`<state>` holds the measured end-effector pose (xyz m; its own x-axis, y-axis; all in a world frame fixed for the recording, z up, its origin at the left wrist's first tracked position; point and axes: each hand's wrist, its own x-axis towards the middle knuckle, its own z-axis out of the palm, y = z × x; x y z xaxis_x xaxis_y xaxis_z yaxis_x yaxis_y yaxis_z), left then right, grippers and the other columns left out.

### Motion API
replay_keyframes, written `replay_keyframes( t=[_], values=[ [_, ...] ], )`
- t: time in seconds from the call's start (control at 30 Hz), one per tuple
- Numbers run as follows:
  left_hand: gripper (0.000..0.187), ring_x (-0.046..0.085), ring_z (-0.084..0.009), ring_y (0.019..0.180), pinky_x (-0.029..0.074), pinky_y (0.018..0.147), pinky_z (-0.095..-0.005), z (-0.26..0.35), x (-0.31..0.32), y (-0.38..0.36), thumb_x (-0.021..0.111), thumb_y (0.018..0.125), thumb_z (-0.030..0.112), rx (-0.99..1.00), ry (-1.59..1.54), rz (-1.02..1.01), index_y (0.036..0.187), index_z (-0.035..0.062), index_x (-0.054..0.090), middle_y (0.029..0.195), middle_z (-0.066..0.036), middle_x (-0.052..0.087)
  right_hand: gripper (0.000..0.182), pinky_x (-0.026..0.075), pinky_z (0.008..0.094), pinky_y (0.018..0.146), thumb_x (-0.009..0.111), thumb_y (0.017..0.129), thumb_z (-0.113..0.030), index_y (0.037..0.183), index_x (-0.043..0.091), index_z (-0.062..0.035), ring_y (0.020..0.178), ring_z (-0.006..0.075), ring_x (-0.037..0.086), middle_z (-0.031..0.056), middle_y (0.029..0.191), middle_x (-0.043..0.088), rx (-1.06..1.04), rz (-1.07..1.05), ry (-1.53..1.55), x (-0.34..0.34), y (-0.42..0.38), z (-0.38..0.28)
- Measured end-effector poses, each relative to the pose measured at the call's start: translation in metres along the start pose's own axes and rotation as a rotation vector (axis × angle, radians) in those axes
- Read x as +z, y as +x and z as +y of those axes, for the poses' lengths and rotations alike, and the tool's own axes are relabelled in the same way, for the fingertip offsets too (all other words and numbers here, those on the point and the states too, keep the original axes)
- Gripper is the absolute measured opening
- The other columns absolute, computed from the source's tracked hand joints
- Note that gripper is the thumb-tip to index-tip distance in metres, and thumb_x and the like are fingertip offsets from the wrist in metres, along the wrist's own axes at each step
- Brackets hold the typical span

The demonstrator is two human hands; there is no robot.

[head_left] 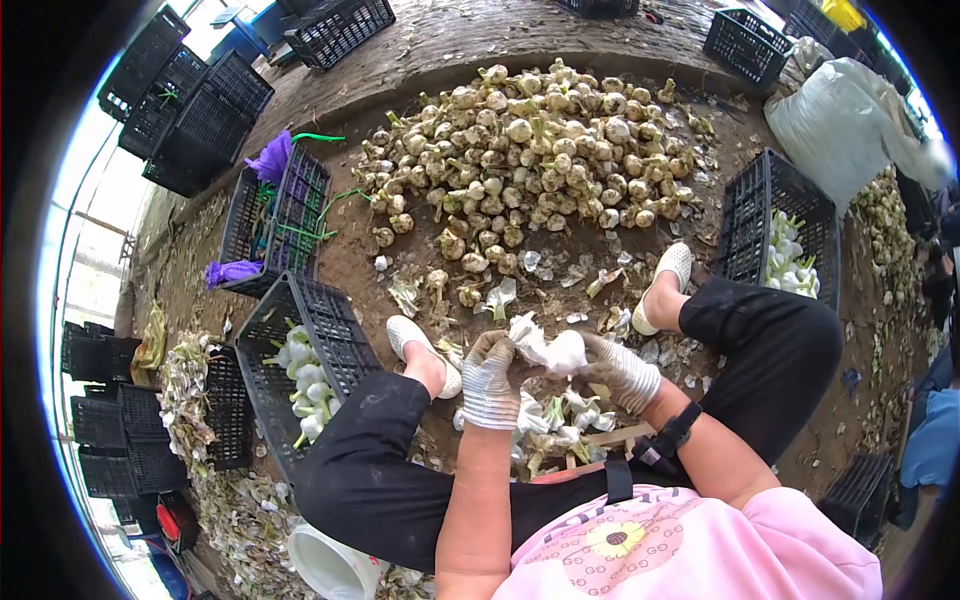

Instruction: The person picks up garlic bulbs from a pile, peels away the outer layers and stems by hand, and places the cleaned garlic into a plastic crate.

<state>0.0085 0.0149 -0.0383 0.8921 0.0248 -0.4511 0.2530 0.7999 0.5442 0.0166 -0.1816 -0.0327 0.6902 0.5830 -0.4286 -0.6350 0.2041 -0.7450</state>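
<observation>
White garlic bulb [567, 352] held in front of the seated person, between both gloved hands, above the ground.
Right hand [622, 374]: fingers clamped on the bulb's right side, undersides of the fingers hidden; left hand [489, 380]: fingers closed on white papery skin [526, 334] adjoining the bulb's left, exact fingertip contact unclear. Just below the hands, between the legs: cleaned white garlic [583, 412], heaped. Beyond the shoes, a large heap of soil-marked bulbs [540, 150] on bare earth, loose peelings at its near edge. Beside the left leg, a tilted black crate [338, 325] containing white bulbs; beyond the right knee, a second crate [748, 210], likewise loaded. Lower left: white bucket [312, 563].
</observation>
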Motion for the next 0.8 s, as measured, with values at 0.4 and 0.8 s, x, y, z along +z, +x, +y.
replay_keyframes(
  t=[0.4, 0.8],
  values=[
    [0.071, 0.053, -0.0212, 0.093, 0.048, 0.073, -0.031, 0.029, -0.005, -0.009, 0.073, 0.07, 0.044, 0.528, 1.203, -0.186, 0.121, 0.0049, 0.046, 0.11, -0.011, 0.051, 0.067, 0.043, 0.0208, 0.064, 0.07, 0.074, -0.041, 0.122, 0.046, -0.0013, 0.079, 0.0078, 0.056, 0.0033, 0.097, 0.06, -0.132, 0.024, 0.04, 0.007, 0.003, -0.011],
    [0.041, 0.058, -0.0151, 0.076, 0.051, 0.068, -0.0284, 0.044, -0.017, -0.001, 0.071, 0.076, 0.016, 0.302, 0.64, -0.008, 0.109, 0.0016, 0.053, 0.091, -0.008, 0.058, 0.069, 0.043, 0.0194, 0.06, 0.069, 0.073, -0.044, 0.121, 0.047, -0.0003, 0.072, 0.0064, 0.053, 0.0015, 0.089, 0.061, -0.159, -0.03, 0.07, 0.007, 0.004, -0.005]
  ],
)
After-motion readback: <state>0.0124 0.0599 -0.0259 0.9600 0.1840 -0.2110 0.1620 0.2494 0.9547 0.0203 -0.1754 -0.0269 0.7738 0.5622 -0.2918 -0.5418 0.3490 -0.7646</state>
